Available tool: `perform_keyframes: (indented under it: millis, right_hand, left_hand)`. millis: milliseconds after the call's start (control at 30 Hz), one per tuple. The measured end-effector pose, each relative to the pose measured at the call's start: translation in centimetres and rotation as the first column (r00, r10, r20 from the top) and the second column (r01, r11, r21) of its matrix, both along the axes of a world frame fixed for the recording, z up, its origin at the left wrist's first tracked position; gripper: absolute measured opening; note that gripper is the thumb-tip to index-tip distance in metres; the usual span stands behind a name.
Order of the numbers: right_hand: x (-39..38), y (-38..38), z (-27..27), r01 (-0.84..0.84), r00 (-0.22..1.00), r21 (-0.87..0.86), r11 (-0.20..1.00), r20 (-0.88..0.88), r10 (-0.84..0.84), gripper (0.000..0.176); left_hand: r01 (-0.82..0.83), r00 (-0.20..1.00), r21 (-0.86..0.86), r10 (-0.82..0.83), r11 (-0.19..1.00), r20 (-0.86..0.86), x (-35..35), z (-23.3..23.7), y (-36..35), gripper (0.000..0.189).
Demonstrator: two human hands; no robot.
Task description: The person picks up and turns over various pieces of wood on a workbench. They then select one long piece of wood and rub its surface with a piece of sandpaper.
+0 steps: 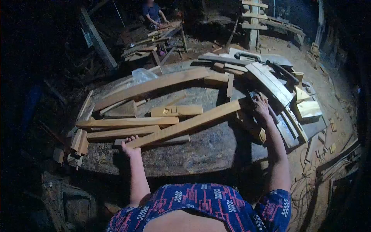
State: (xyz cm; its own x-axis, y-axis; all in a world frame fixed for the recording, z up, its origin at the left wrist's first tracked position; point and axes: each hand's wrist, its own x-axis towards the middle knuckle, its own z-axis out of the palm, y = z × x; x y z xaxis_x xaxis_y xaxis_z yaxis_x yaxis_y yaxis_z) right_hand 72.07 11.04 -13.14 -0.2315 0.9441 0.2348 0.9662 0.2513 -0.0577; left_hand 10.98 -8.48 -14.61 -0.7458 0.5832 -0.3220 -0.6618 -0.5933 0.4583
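Note:
A long squared wooden beam [193, 123] slants across the workbench [216, 149] in front of me. Its near left end lies in my left hand [131, 147], with the fingers curled around it. At the beam's far right end, my right hand [261, 105] is closed, with a thin, shiny metallic piece showing by its fingers; I cannot tell what tool that is. Shadow darkens this end of the beam. Behind the beam lies a short wooden block [177, 111] with cut mortises, next to two more lengths of wood [127, 122].
A long curved board [154, 86] spans the back of the bench, near a clear plastic bag [143, 75]. Pale planks [270, 83], a clamp-like metal tool [247, 56] and offcuts crowd the right side. Farther off, a person [152, 14] stands at another bench.

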Motion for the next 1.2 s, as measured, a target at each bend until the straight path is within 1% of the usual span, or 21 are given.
perform_keyframes:
  millis: [67, 133, 233, 267, 300, 333, 400, 433, 500, 567, 600, 633, 700, 767, 833, 900, 933, 967, 1033, 1067, 1200]
  right_hand:
    - [0.0, 0.8, -1.5, -0.005, 0.999, 0.070, 0.998, 0.035, 0.002, 0.057]
    - [0.7, 2.5, -3.5, -0.055, 0.971, 0.129, 0.990, -0.224, 0.083, 0.059]
    - [0.1, 2.2, -2.1, -0.066, 0.960, 0.076, 0.995, -0.268, 0.084, 0.060]
    - [-0.7, 2.1, -1.7, 0.034, 0.977, -0.013, 0.999, -0.212, -0.036, 0.062]
    - [-1.1, 2.5, -2.3, 0.091, 0.996, 0.009, 0.996, -0.016, -0.091, 0.067]
    - [-2.0, 2.2, -3.5, 0.159, 0.987, 0.136, 0.978, -0.003, -0.160, 0.067]
    - [-5.0, -1.5, 0.4, 0.153, 0.979, 0.144, 0.978, -0.158, -0.130, 0.065]
    - [-5.5, -1.5, -0.9, 0.043, 0.984, 0.218, 0.975, -0.177, -0.004, 0.063]
    - [-8.3, -2.9, -0.7, -0.225, 0.944, 0.186, 0.956, -0.203, 0.262, 0.059]
    - [-11.6, -6.9, 0.0, -0.314, 0.924, 0.383, 0.869, -0.088, 0.372, 0.053]
    - [-11.7, -7.6, 1.0, -0.338, 0.886, 0.338, 0.878, -0.202, 0.418, 0.050]
    - [-10.6, -6.2, 0.2, -0.328, 0.888, 0.339, 0.882, -0.209, 0.410, 0.050]
    - [-6.1, -1.4, -1.3, -0.296, 0.889, 0.115, 0.948, -0.329, 0.317, 0.046]
    - [-1.7, 0.5, -0.6, -0.035, 0.951, 0.169, 0.985, -0.297, 0.085, 0.053]
    - [0.6, 3.1, -0.8, 0.121, 0.947, 0.089, 0.989, -0.309, -0.088, 0.051]
    - [0.8, 3.7, 0.2, 0.325, 0.931, 0.025, 0.946, -0.185, -0.315, 0.051]
    - [0.2, 4.0, 0.4, 0.415, 0.893, 0.034, 0.909, -0.209, -0.399, 0.045]
    - [0.1, 4.1, 1.0, 0.408, 0.895, 0.039, 0.912, -0.212, -0.392, 0.045]
    - [0.1, 3.6, 1.9, 0.403, 0.909, -0.113, 0.908, -0.067, -0.412, 0.042]
    - [-0.3, 3.3, 1.7, 0.402, 0.910, -0.112, 0.909, -0.063, -0.410, 0.042]
    - [-3.1, 1.1, 1.5, 0.214, 0.951, 0.042, 0.976, -0.235, -0.199, 0.045]
  left_hand:
    - [0.010, 1.000, -0.003, -0.010, 1.000, 0.020, 0.3, 0.4, -0.1, 0.036]
    - [0.018, 1.000, 0.011, -0.019, 1.000, 0.024, 0.5, 0.8, 0.2, 0.036]
    - [-0.042, 0.998, -0.049, 0.044, 0.998, 0.049, 1.1, 1.6, -0.1, 0.033]
    - [-0.013, 0.999, -0.022, 0.013, 1.000, 0.038, 0.8, 1.7, -0.2, 0.031]
    - [0.030, 0.999, 0.000, -0.030, 1.000, 0.029, 0.9, 1.7, -0.2, 0.030]
    - [0.037, 0.999, 0.007, -0.037, 0.999, 0.022, 1.0, 1.7, 0.0, 0.029]
    - [0.020, 1.000, 0.010, -0.020, 1.000, -0.001, 1.3, 1.4, 0.2, 0.030]
    - [0.019, 1.000, 0.014, -0.019, 1.000, -0.013, 0.5, 0.8, 0.2, 0.031]
    - [-0.016, 1.000, -0.027, 0.015, 1.000, -0.023, 0.4, 0.8, 0.3, 0.033]
    - [-0.014, 0.999, -0.041, 0.013, 0.999, -0.031, 1.0, 1.4, 0.3, 0.037]
    - [-0.030, 0.999, -0.078, 0.029, 0.997, -0.016, 1.3, 1.9, 0.2, 0.038]
    - [-0.049, 0.999, -0.114, 0.049, 0.992, -0.002, 1.3, 2.1, 0.1, 0.039]
    - [-0.022, 1.000, -0.067, 0.022, 0.998, 0.000, 0.9, 1.4, 0.0, 0.039]
    - [-0.004, 0.999, -0.056, 0.002, 0.998, -0.046, 0.9, 1.2, -0.2, 0.040]
    - [0.007, 0.998, -0.021, -0.009, 1.000, -0.061, 1.7, 1.7, -0.5, 0.042]
    - [-0.007, 0.997, -0.042, 0.004, 0.999, -0.071, 2.5, 2.3, -0.7, 0.043]
    - [-0.014, 0.997, -0.033, 0.011, 0.999, -0.075, 2.0, 2.2, -0.5, 0.043]
    - [-0.020, 0.997, -0.025, 0.018, 0.999, -0.080, 1.8, 1.8, -0.3, 0.044]
    - [-0.031, 0.997, -0.022, 0.030, 0.999, -0.075, 1.1, 0.9, -0.6, 0.045]
    - [-0.026, 0.998, -0.025, 0.025, 0.999, -0.060, 1.2, 1.0, -0.5, 0.046]
    - [-0.001, 1.000, 0.032, 0.001, 0.999, -0.017, 1.1, 1.0, -0.3, 0.049]
